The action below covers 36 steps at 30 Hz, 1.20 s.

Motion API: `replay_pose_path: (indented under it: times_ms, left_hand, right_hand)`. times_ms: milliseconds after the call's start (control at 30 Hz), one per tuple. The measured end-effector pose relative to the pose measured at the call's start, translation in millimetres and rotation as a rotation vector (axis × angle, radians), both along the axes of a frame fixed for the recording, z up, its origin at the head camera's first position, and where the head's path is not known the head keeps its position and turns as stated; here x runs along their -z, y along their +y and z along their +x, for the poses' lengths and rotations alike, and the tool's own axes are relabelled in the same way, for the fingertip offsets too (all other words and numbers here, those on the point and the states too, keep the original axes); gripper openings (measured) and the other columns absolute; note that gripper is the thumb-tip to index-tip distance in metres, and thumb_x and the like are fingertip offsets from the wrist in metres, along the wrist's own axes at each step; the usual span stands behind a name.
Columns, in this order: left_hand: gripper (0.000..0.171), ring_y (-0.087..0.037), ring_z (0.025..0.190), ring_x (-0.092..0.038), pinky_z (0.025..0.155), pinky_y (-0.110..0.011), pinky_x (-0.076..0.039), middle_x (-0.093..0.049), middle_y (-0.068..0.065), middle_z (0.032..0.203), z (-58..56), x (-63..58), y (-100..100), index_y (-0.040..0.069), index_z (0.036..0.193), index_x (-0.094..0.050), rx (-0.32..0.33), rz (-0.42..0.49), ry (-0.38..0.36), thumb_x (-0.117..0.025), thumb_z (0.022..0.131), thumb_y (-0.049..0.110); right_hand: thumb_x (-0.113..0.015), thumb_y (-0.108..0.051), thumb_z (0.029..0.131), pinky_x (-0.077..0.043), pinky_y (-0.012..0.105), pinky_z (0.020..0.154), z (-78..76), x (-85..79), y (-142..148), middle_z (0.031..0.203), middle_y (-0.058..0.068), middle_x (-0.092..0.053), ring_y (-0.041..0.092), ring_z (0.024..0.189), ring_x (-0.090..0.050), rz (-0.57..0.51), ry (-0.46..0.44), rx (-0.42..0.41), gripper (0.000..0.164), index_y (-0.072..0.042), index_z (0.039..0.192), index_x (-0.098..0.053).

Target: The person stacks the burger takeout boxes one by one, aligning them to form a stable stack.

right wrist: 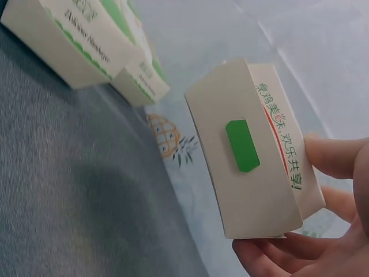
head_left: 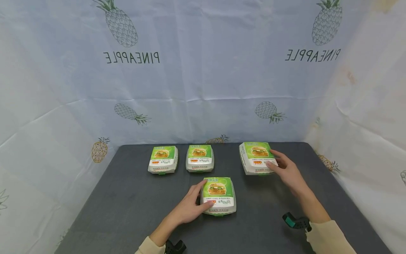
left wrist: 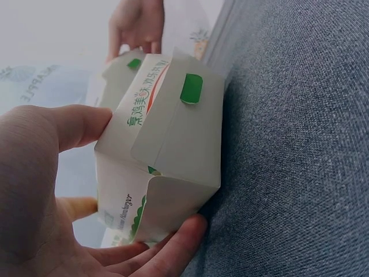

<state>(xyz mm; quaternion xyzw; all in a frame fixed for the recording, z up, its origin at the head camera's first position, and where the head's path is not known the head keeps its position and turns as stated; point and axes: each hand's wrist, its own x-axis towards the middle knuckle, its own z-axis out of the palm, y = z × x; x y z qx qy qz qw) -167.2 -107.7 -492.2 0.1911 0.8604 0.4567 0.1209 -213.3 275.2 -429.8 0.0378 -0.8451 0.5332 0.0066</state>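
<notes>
Four burger boxes would be several; the front burger box [head_left: 219, 193] has a green-and-white lid with a burger picture and sits mid-table. My left hand [head_left: 186, 209] grips its left side, the thumb at the front of the lid and the fingers along the side wall [left wrist: 118, 190]. At the back right, my right hand [head_left: 288, 173] holds another burger box [head_left: 257, 157] by its right side. In the right wrist view that box [right wrist: 248, 150] is tilted and raised off the table, with a shadow below it. Its green front tab faces that camera.
Two more burger boxes stand near the back edge, one at the left [head_left: 163, 158] and one in the middle [head_left: 200, 158]. A dark grey table [head_left: 127, 211] carries them. White cloth [head_left: 203, 77] printed with pineapples hangs behind and at both sides.
</notes>
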Motion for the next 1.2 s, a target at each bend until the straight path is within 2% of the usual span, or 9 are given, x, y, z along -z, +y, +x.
replay_pose_path:
  times_ms: [100, 267, 467, 533, 700, 967, 1200]
  left_hand:
    - [0.082, -0.027, 0.125, -0.055, 0.090, -0.043, -0.049, -0.040, -0.011, 0.146, 0.3, -0.3, 0.3, 0.022, 0.163, -0.025, 0.001, -0.001, 0.002, -0.062, 0.098, 0.055]
    - [0.082, -0.027, 0.124, -0.055, 0.089, -0.042, -0.049, -0.041, -0.010, 0.144, 0.6, -0.8, 1.0, 0.022, 0.163, -0.025, 0.000, -0.002, 0.007, -0.063, 0.098, 0.055]
    - [0.081, -0.028, 0.124, -0.055, 0.089, -0.044, -0.049, -0.041, -0.012, 0.143, 0.4, -1.6, 0.5, 0.022, 0.163, -0.025, 0.007, -0.002, 0.013, -0.063, 0.098, 0.054]
    - [0.080, -0.029, 0.123, -0.055, 0.088, -0.045, -0.049, -0.041, -0.013, 0.143, 0.6, -1.9, 0.0, 0.022, 0.163, -0.025, 0.010, -0.002, 0.012, -0.062, 0.099, 0.053]
    - [0.080, -0.029, 0.123, -0.056, 0.089, -0.045, -0.049, -0.041, -0.013, 0.143, 0.3, -1.4, -0.4, 0.022, 0.163, -0.025, 0.014, -0.010, 0.012, -0.062, 0.099, 0.054]
    - [0.082, -0.026, 0.124, -0.056, 0.089, -0.043, -0.049, -0.041, -0.011, 0.143, -0.5, -0.3, -0.8, 0.023, 0.163, -0.025, 0.007, -0.023, 0.004, -0.061, 0.098, 0.057]
    - [0.081, -0.029, 0.125, -0.055, 0.089, -0.043, -0.050, -0.039, -0.012, 0.148, 0.6, -2.4, -0.7, 0.023, 0.163, -0.025, 0.001, -0.020, 0.008, -0.062, 0.098, 0.055]
  right_hand:
    - [-0.059, -0.040, 0.104, -0.048, 0.030, 0.090, 4.2, -2.7, -4.6, 0.149, 0.029, -0.042, 0.043, 0.132, -0.048, 0.011, 0.020, -0.028, 0.073, -0.012, 0.163, -0.025]
    - [-0.059, -0.036, 0.105, -0.049, 0.036, 0.093, 9.1, -5.6, -12.5, 0.149, 0.029, -0.043, 0.042, 0.129, -0.051, 0.005, 0.039, -0.067, 0.071, -0.010, 0.162, -0.026]
    - [-0.062, -0.032, 0.104, -0.052, 0.033, 0.088, 14.2, -8.5, -24.5, 0.146, 0.026, -0.047, 0.028, 0.116, -0.057, -0.014, 0.035, -0.097, 0.068, -0.008, 0.160, -0.030]
    - [-0.063, -0.031, 0.104, -0.053, 0.036, 0.087, 15.8, -8.7, -28.2, 0.144, 0.026, -0.049, 0.025, 0.111, -0.058, -0.014, 0.038, -0.109, 0.068, -0.008, 0.160, -0.031]
    - [-0.064, -0.029, 0.103, -0.054, 0.032, 0.082, 19.1, -7.3, -35.6, 0.142, 0.027, -0.051, 0.028, 0.109, -0.061, -0.010, 0.047, -0.145, 0.068, -0.006, 0.159, -0.033]
    - [-0.067, -0.027, 0.101, -0.054, 0.042, 0.086, 23.5, -2.3, -47.7, 0.142, 0.025, -0.052, 0.031, 0.113, -0.060, -0.025, 0.036, -0.184, 0.067, -0.006, 0.157, -0.036]
    - [-0.068, -0.027, 0.100, -0.055, 0.042, 0.084, 25.4, 0.2, -58.0, 0.139, 0.024, -0.054, 0.030, 0.109, -0.062, -0.020, 0.033, -0.208, 0.066, -0.005, 0.155, -0.039]
